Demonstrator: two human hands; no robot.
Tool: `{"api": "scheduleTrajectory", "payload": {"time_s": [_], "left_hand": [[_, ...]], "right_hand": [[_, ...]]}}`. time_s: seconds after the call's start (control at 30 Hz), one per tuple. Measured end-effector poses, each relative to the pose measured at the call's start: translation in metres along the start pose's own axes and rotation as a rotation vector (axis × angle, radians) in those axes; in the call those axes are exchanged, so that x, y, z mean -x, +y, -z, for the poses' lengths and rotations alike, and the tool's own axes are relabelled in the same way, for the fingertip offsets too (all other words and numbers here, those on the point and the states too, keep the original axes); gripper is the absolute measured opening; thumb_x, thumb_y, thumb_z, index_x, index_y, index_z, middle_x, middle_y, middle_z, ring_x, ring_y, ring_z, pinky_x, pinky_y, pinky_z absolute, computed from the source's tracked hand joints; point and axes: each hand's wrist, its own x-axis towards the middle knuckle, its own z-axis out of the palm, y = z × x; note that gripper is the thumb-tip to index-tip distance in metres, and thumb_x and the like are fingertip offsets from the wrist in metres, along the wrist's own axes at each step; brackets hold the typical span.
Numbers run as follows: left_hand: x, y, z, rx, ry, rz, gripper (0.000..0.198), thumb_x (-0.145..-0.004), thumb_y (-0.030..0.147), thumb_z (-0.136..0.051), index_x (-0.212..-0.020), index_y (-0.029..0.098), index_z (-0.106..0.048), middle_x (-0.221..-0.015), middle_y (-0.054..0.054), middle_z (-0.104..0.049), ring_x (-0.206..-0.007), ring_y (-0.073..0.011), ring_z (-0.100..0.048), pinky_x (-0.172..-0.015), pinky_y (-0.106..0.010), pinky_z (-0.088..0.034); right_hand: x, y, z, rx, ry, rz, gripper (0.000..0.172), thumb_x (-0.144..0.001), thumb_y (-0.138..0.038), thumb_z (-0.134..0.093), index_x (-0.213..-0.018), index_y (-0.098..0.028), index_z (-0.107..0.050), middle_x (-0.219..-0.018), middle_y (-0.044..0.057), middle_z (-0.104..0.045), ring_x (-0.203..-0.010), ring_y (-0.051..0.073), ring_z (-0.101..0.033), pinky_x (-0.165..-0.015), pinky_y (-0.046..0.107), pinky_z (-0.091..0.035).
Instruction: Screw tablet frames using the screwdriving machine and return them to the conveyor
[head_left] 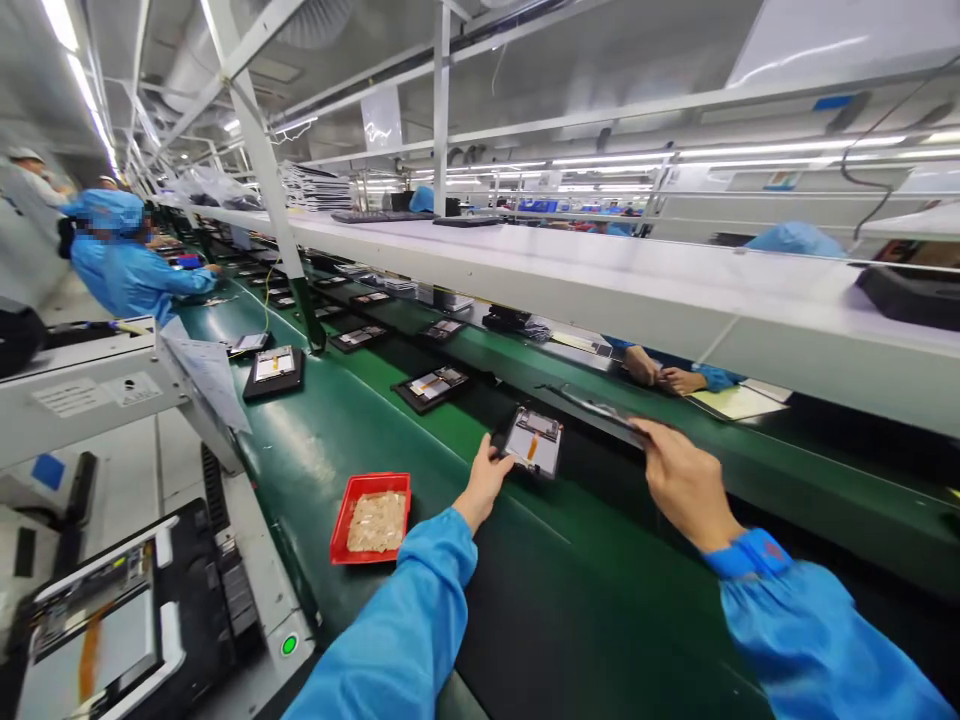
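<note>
In the head view, my left hand (484, 484) grips the near left edge of an opened tablet (534, 442) over the dark belt. The tablet shows silver battery packs and an orange ribbon cable. My right hand (686, 485), further right, pinches the end of a thin dark flat panel (600, 408). That panel is seen almost edge-on, raised above the belt, and its exact kind is unclear. Another opened tablet on a black tray (431, 387) lies just beyond my left hand. Both my sleeves are blue, and a blue band circles my right wrist.
A red bin (337, 545) of small beige pieces sits left on the green bench (315, 430). At lower left, a machine (277, 610) holds another opened tablet (112, 640). A white shelf (525, 290) overhangs the line. A co-worker's hands (664, 375) work opposite; other people are far left.
</note>
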Motion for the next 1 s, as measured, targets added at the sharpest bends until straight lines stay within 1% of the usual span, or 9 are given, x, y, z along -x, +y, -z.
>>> {"api": "scheduleTrajectory", "payload": {"time_s": [0.13, 0.23, 0.33, 0.43, 0.53, 0.63, 0.73, 0.87, 1.0], "left_hand": [[0.027, 0.007, 0.001, -0.299, 0.074, -0.287, 0.100, -0.067, 0.010, -0.073, -0.153, 0.018, -0.025, -0.157, -0.018, -0.030, -0.144, -0.0299, -0.031, -0.118, -0.043, -0.024], [0.082, 0.009, 0.023, -0.488, -0.086, -0.425, 0.064, -0.069, 0.012, -0.071, -0.131, 0.018, -0.056, -0.144, -0.014, -0.051, -0.134, -0.0282, -0.044, -0.116, -0.043, -0.028], [0.142, 0.008, 0.056, -0.442, -0.281, -0.162, 0.012, -0.081, 0.025, -0.061, -0.085, 0.016, -0.067, -0.088, -0.008, -0.073, -0.089, -0.0230, -0.067, -0.091, -0.040, -0.048], [0.195, 0.006, 0.093, -0.264, -0.373, 0.153, 0.023, -0.080, 0.038, -0.065, -0.077, 0.015, -0.063, -0.062, -0.003, -0.066, -0.066, -0.0197, -0.066, -0.073, -0.034, -0.050], [0.231, 0.003, 0.120, -0.182, -0.395, 0.246, 0.032, -0.075, 0.044, -0.074, -0.079, 0.013, -0.065, -0.066, -0.005, -0.069, -0.071, -0.0195, -0.067, -0.077, -0.033, -0.048], [0.244, -0.002, 0.133, -0.041, -0.284, 0.283, 0.033, -0.071, 0.042, -0.077, -0.082, 0.013, -0.066, -0.072, -0.007, -0.072, -0.070, -0.0187, -0.067, -0.077, -0.033, -0.048], [0.247, -0.011, 0.132, 0.201, -0.098, 0.375, 0.033, -0.072, 0.037, -0.076, -0.089, 0.013, -0.064, -0.084, -0.011, -0.074, -0.068, -0.0198, -0.069, -0.072, -0.034, -0.051], [0.250, -0.020, 0.118, 0.375, -0.020, 0.424, 0.023, -0.079, 0.027, -0.070, -0.095, 0.011, -0.064, -0.096, -0.015, -0.074, -0.078, -0.0215, -0.071, -0.081, -0.039, -0.053], [0.251, -0.021, 0.108, 0.385, -0.005, 0.443, 0.019, -0.081, 0.026, -0.068, -0.093, 0.012, -0.064, -0.094, -0.014, -0.073, -0.075, -0.0190, -0.069, -0.075, -0.034, -0.053]], "right_hand": [[0.054, -0.029, 0.049, -0.175, 0.006, 0.180, 0.050, -0.094, -0.012, -0.042, -0.139, -0.029, -0.055, -0.132, 0.003, -0.064, -0.120, 0.022, -0.063, -0.108, 0.039, -0.049], [0.096, -0.057, 0.068, -0.267, -0.103, 0.240, 0.064, -0.090, -0.008, -0.040, -0.147, -0.034, -0.046, -0.138, 0.000, -0.060, -0.122, 0.023, -0.061, -0.106, 0.040, -0.052], [0.136, -0.084, 0.065, -0.326, -0.193, 0.256, 0.068, -0.088, -0.006, -0.040, -0.151, -0.033, -0.040, -0.141, 0.002, -0.057, -0.123, 0.025, -0.061, -0.103, 0.041, -0.054], [0.175, -0.105, 0.042, -0.371, -0.231, 0.273, 0.068, -0.090, -0.006, -0.038, -0.153, -0.031, -0.036, -0.147, 0.003, -0.050, -0.128, 0.026, -0.057, -0.106, 0.043, -0.052], [0.211, -0.116, 0.009, -0.406, -0.257, 0.335, 0.067, -0.091, -0.009, -0.039, -0.154, -0.029, -0.035, -0.151, 0.005, -0.046, -0.132, 0.027, -0.052, -0.109, 0.045, -0.048], [0.236, -0.122, -0.018, -0.382, -0.283, 0.354, 0.063, -0.093, -0.016, -0.041, -0.154, -0.029, -0.036, -0.147, 0.006, -0.051, -0.131, 0.030, -0.053, -0.111, 0.051, -0.043], [0.241, -0.140, -0.016, -0.384, -0.389, 0.356, 0.054, -0.092, -0.035, -0.055, -0.146, -0.032, -0.049, -0.139, 0.008, -0.059, -0.125, 0.034, -0.057, -0.104, 0.056, -0.046], [0.220, -0.194, 0.007, -0.483, -0.432, 0.133, 0.030, -0.093, -0.031, -0.058, -0.122, -0.027, -0.066, -0.115, 0.010, -0.069, -0.105, 0.028, -0.064, -0.091, 0.046, -0.051], [0.196, -0.244, 0.002, -0.624, -0.545, 0.148, 0.024, -0.097, -0.027, -0.052, -0.113, -0.026, -0.070, -0.103, 0.010, -0.070, -0.094, 0.025, -0.062, -0.079, 0.041, -0.050]]}}
